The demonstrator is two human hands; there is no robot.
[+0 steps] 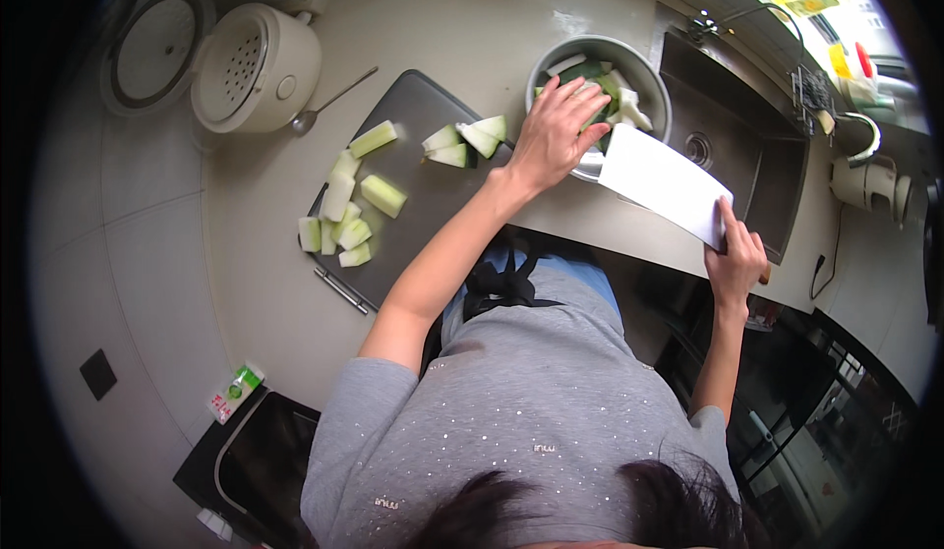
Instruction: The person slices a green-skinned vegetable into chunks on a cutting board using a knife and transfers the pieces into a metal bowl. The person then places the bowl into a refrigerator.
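My left hand [562, 132] is over the near-left rim of a round metal pot [660, 99], its fingers spread above green and white melon pieces [630, 109] inside. Whether the palm touches them is hidden. A broad cleaver [660, 180] is in my right hand [736, 258], its blade pointing left with the tip at the pot's near rim. To the left, pale green melon chunks [383, 195] and a few wedges with dark rind [483, 135] lie on a dark grey cutting board [420, 236].
A metal sink [730, 107] with a tap adjoins the pot on the right. A white rice cooker [273, 70] stands open at the upper left, a metal spoon [328, 103] beside it. Near the lower left are a black cooktop [273, 453] and a small green-and-white packet [236, 393].
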